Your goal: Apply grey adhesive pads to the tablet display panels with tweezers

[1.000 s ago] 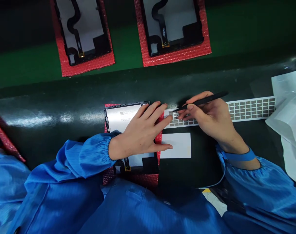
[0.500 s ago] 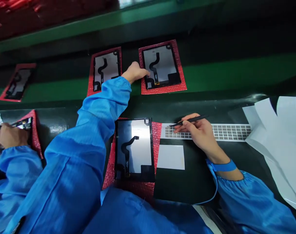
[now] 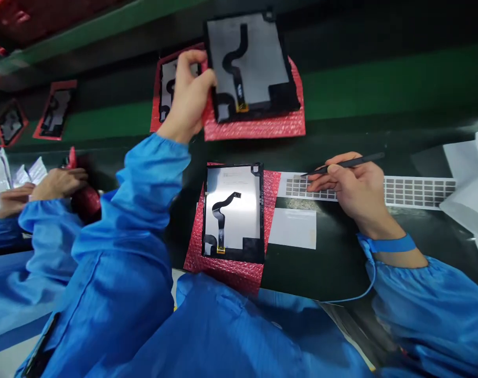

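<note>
My left hand (image 3: pixel 189 92) grips the left edge of a tablet display panel (image 3: pixel 256 63), raised and tilted above the green band at the back. Pink bubble wrap (image 3: pixel 258 128) hangs beneath that panel. In my right hand (image 3: pixel 359 184) are thin black tweezers (image 3: pixel 344 164), their tip at the left end of a white sheet of small grey stickers (image 3: pixel 414 191). Before me a second display panel (image 3: pixel 239 226), with a curved black ribbon cable (image 3: pixel 220 212), lies on pink bubble wrap (image 3: pixel 231 273). A white card (image 3: pixel 294 226) is beside it.
Another wrapped panel (image 3: pixel 168 79) sits behind my left hand, with smaller ones farther left on the green band (image 3: pixel 116 115). A co-worker's hands (image 3: pixel 57 184) are at the left. Crumpled white sheets (image 3: pixel 467 178) lie at right. A blue wrist strap cord (image 3: pixel 352 300) runs from my right wrist.
My left hand has taken hold of the back panel and raised it with its bubble wrap. My right hand still holds the tweezers over the sticker sheet. The whole view has shifted.
</note>
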Motion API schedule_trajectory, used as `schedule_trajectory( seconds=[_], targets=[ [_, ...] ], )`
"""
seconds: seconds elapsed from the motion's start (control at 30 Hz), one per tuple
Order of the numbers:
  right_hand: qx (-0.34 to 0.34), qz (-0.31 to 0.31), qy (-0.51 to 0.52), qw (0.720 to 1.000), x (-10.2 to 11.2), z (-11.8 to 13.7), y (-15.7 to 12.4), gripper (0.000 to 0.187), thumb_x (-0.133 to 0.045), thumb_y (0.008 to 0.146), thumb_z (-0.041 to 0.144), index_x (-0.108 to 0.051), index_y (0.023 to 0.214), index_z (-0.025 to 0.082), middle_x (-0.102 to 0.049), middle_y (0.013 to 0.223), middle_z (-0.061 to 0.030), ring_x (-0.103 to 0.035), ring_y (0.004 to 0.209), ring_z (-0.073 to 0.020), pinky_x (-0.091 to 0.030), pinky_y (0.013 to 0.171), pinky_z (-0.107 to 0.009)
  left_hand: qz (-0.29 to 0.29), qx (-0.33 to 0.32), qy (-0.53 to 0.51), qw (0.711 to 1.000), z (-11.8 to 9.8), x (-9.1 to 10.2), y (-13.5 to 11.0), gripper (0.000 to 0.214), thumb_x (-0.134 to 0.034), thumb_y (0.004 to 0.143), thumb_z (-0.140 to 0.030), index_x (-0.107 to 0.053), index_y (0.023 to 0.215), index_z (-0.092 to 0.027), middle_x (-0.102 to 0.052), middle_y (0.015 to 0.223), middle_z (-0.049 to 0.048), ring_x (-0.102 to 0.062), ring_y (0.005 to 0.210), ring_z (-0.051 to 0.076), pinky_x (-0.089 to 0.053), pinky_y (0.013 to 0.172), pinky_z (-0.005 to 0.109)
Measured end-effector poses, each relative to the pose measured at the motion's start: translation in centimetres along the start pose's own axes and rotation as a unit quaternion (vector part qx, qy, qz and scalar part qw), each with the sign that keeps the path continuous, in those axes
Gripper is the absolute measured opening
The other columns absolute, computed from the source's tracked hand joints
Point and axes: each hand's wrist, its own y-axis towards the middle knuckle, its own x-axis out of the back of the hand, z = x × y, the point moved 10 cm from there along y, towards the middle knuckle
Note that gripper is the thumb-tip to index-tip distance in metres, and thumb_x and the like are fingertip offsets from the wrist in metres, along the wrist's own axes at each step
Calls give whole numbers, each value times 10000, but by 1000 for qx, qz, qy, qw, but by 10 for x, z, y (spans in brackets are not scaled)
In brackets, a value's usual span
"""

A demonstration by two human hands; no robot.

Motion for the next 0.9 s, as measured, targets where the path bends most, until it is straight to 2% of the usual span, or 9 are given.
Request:
schedule_trajectory(
  seconds=[0.1, 0.17, 0.27, 0.37, 0.53, 0.63, 0.73, 0.8, 0.9],
  targets=[
    [-2, -12, 5, 1000, 1, 2, 0, 276, -915, 871, 337, -663, 953, 260, -785, 688, -25, -810, 612, -221, -649, 564, -325, -12, 36, -92, 995, -8, 53, -91, 429, -856, 879, -455, -544, 1156, -354, -630, 803, -80, -620, 675, 162, -573, 588, 334],
    [-2, -25, 4, 1000, 4, 3, 1, 301, -919, 847, 359, -653, 951, 261, -784, 689, -35, -789, 577, -220, -625, 528, -331, 20, 81, -119, 989, -7, 69, -156, 430, -830, 892, -338, -564, 1230, -337, -635, 714, -86, -538, 558, 149, -490, 493, 303],
    [6, -34, -10, 999, 6, 5, 2, 316, -908, 851, 394, -647, 967, 262, -789, 720, -42, -777, 570, -208, -631, 554, -348, 62, 139, -149, 977, 6, 71, -238, 433, -841, 938, -326, -549, 1257, -340, -644, 709, -84, -500, 481, 127, -422, 426, 263],
    [17, -35, -27, 999, 7, 8, 2, 333, -912, 840, 416, -643, 967, 265, -800, 743, -46, -775, 560, -203, -634, 562, -354, 113, 183, -190, 958, 26, 53, -290, 443, -843, 978, -399, -509, 1266, -359, -686, 803, -64, -592, 518, 137, -510, 469, 261],
    [24, -42, -26, 998, 6, 13, 0, 291, -908, 825, 353, -669, 960, 254, -823, 768, -40, -785, 555, -196, -642, 554, -335, 125, 189, -207, 952, 49, 39, -318, 401, -806, 1022, -455, -508, 1263, -336, -691, 829, -45, -646, 582, 142, -572, 543, 256],
    [57, -53, -35, 996, 7, 18, -2, 309, -920, 825, 379, -678, 950, 233, -823, 739, -39, -767, 509, -199, -634, 490, -322, 131, 184, -193, 955, 50, 40, -321, 400, -795, 1035, -472, -535, 1295, -315, -701, 840, -42, -670, 598, 145, -597, 565, 266],
    [96, -50, -63, 992, 2, 27, -10, 339, -962, 834, 399, -700, 935, 209, -796, 678, -29, -796, 537, -224, -650, 484, -313, 139, 183, -163, 959, 44, 49, -319, 357, -818, 1029, -391, -614, 1293, -264, -744, 903, -8, -702, 661, 138, -595, 595, 245],
    [120, -35, -85, 988, -7, 36, -18, 346, -974, 865, 417, -710, 940, 207, -786, 670, -25, -826, 591, -233, -673, 524, -305, 131, 159, -81, 975, 35, 62, -312, 320, -833, 1014, -311, -671, 1279, -236, -772, 966, 12, -707, 700, 122, -567, 603, 217],
    [128, 0, -96, 987, -29, 40, -29, 338, -947, 921, 448, -709, 976, 215, -815, 738, -39, -850, 647, -229, -690, 557, -296, 57, 37, 133, 989, -1, 90, -290, 240, -818, 1003, -236, -731, 1227, -224, -735, 916, -18, -626, 648, 88, -499, 579, 208]
  ],
)
